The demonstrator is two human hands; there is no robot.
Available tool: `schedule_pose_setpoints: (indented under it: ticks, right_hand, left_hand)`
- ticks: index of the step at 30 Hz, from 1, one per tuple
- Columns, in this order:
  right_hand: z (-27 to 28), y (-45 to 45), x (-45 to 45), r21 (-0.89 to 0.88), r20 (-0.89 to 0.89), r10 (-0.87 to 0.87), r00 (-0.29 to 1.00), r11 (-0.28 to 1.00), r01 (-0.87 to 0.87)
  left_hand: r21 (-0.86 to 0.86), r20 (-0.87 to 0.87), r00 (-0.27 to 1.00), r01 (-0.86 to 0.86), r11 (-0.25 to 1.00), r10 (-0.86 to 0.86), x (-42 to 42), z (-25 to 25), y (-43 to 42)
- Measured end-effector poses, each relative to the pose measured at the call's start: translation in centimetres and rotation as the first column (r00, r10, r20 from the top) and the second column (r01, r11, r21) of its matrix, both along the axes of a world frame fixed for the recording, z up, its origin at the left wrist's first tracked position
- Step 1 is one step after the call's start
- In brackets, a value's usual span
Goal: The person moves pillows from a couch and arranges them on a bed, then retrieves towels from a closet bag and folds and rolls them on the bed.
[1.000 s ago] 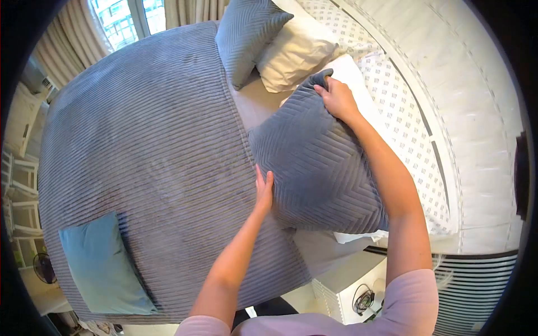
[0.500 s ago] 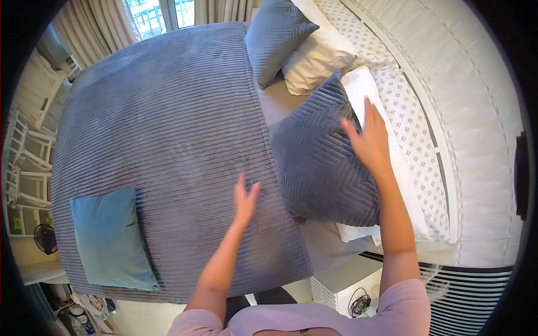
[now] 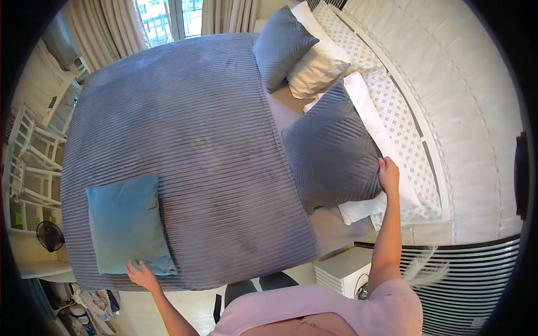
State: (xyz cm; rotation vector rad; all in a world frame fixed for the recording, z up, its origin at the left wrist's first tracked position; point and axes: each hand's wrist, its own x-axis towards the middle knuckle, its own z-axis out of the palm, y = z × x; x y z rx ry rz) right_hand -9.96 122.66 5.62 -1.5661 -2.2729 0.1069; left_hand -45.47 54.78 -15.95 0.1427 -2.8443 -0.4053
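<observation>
A dark grey quilted pillow (image 3: pixel 333 151) leans on a white pillow (image 3: pixel 367 109) at the head of the bed. My right hand (image 3: pixel 389 175) is closed on the grey pillow's right edge. At the lower left of the bed, my left hand (image 3: pixel 141 274) touches the bottom edge of a teal pillow (image 3: pixel 129 227), its fingers apart on the fabric. A second grey quilted pillow (image 3: pixel 283 47) stands further back, in front of a cream pillow (image 3: pixel 318 70). Beneath the teal pillow spreads a ribbed grey blanket (image 3: pixel 190 145).
Behind the pillows runs a pale padded headboard (image 3: pixel 465 123). A white bedside cabinet (image 3: pixel 344 271) stands near my right side, by a feathery plume (image 3: pixel 428 269). A black fan (image 3: pixel 50 236) and white chairs (image 3: pixel 36 162) are at the left. Curtains (image 3: pixel 106 31) hang at the back.
My left hand has moved from beside the grey pillow to the teal one. My right hand let go of the grey pillow's top corner, moved down and took hold of its right edge.
</observation>
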Motion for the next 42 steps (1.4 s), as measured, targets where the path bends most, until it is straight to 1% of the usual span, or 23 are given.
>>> schedule_pose_setpoints:
  ticks: [3,6,9,12,14,16,18,20,23,24,25,27,28,29,30,31,32,34,36,37,40,41,42]
  right_hand:
    - [-2.7,0.2,0.6,0.03,0.092,-0.072,0.993,0.997,0.069]
    - [-1.8,-0.5,0.2,0.029,0.152,-0.119,0.981,0.993,0.116]
    - [-0.4,-0.7,-0.3,0.034,0.261,-0.141,0.955,0.99,0.137]
    - [-0.4,-1.2,-0.9,0.239,0.237,-0.122,0.964,0.969,0.064]
    - [1.5,-3.5,-2.8,0.337,0.251,-0.077,0.965,0.941,-0.013]
    - [1.6,-5.2,-5.2,0.448,0.182,0.079,0.98,0.881,-0.154]
    - [1.2,-6.3,-8.2,0.385,0.084,0.318,0.944,0.864,-0.325]
    - [1.9,-10.0,-12.5,0.188,-0.099,0.497,0.862,0.86,-0.474]
    - [1.5,-14.4,-18.0,0.056,-0.169,0.724,0.669,0.684,-0.727]
    - [1.6,-16.6,-19.8,0.046,-0.183,0.777,0.603,0.619,-0.784]
    - [1.6,-18.5,-21.3,-0.074,-0.266,0.778,0.57,0.573,-0.816]
    - [1.0,-21.5,-23.8,-0.262,-0.406,0.747,0.526,0.456,-0.85]
    - [0.2,-22.7,-24.7,-0.335,-0.459,0.724,0.515,0.396,-0.855]
    - [-1.0,-23.5,-25.3,-0.494,-0.661,0.488,0.57,0.29,-0.82]
    - [-2.6,-23.9,-25.8,-0.605,-0.76,0.195,0.62,0.137,-0.784]
    - [-4.1,-23.9,-26.1,-0.658,-0.744,-0.119,0.657,-0.04,-0.752]
    - [-5.4,-23.6,-25.8,-0.696,-0.669,-0.289,0.685,-0.079,-0.714]
    - [-9.0,-22.8,-23.6,-0.756,-0.423,-0.61,0.67,-0.171,-0.632]
    - [-22.1,-18.2,-18.3,-0.714,-0.543,-0.468,0.697,-0.179,-0.676]
    - [-20.0,-20.2,-16.3,-0.889,-0.393,-0.487,0.78,-0.016,-0.457]
    - [-23.0,-19.5,-11.1,-0.983,-0.178,-0.351,0.919,0.024,-0.181]
    - [-24.3,-19.1,-10.1,-0.995,-0.096,-0.304,0.948,0.042,-0.087]
    - [-25.7,-18.4,-10.2,-0.962,-0.185,-0.23,0.955,0.243,-0.128]
  left_hand:
    - [0.075,0.164,0.974,-0.17,0.983,0.156,-0.9,-3.1,-2.5]
    - [0.377,0.266,0.938,-0.314,0.871,0.222,-2.1,-4.8,-3.7]
    - [0.734,0.264,0.862,-0.47,0.49,0.432,-3.2,-3.8,-2.0]
    - [0.861,0.46,0.813,-0.506,0.043,0.356,-5.4,-4.8,-3.4]
    - [0.843,0.477,0.877,-0.474,-0.254,-0.056,-5.2,-3.1,-4.2]
    - [0.861,0.407,0.904,-0.427,-0.276,-0.127,-6.6,-5.5,-5.4]
    - [0.843,0.479,0.871,-0.423,-0.331,0.106,-6.5,0.9,-1.4]
    - [0.911,0.279,0.959,-0.247,-0.33,0.053,-8.8,1.2,-1.1]
    - [0.989,-0.066,0.996,0.074,-0.128,0.067,-9.8,9.0,4.4]
    - [0.995,-0.096,0.994,0.097,-0.025,0.043,-8.9,13.1,6.3]
    - [0.989,-0.125,0.992,0.123,0.077,0.013,-8.0,17.3,8.0]
    - [0.76,-0.277,0.95,0.309,0.572,-0.146,-5.6,24.0,9.5]
    - [0.658,-0.194,0.95,0.312,0.686,-0.246,-3.6,27.2,10.9]
    - [0.541,-0.092,0.941,0.322,0.777,-0.326,-1.8,28.9,12.3]
    - [0.228,-0.185,0.804,0.595,0.771,-0.565,-0.5,26.9,13.0]
    - [0.141,-0.204,0.633,0.774,0.617,-0.747,1.4,25.9,14.2]
    - [0.116,-0.133,0.522,0.852,0.51,-0.843,3.4,23.5,15.5]
    - [0.248,0.131,0.322,0.905,0.346,-0.938,7.7,18.6,15.9]
    - [0.604,0.17,0.173,0.76,0.241,-0.97,9.6,14.8,14.2]
    - [0.552,0.172,0.28,0.767,0.328,-0.944,9.7,13.2,13.3]
    - [0.443,0.125,0.642,0.646,0.622,-0.756,7.4,8.4,10.4]
    - [0.51,0.168,0.691,0.549,0.662,-0.703,5.6,6.9,9.4]
    - [0.552,0.27,0.738,0.408,0.728,-0.618,4.0,5.7,8.9]
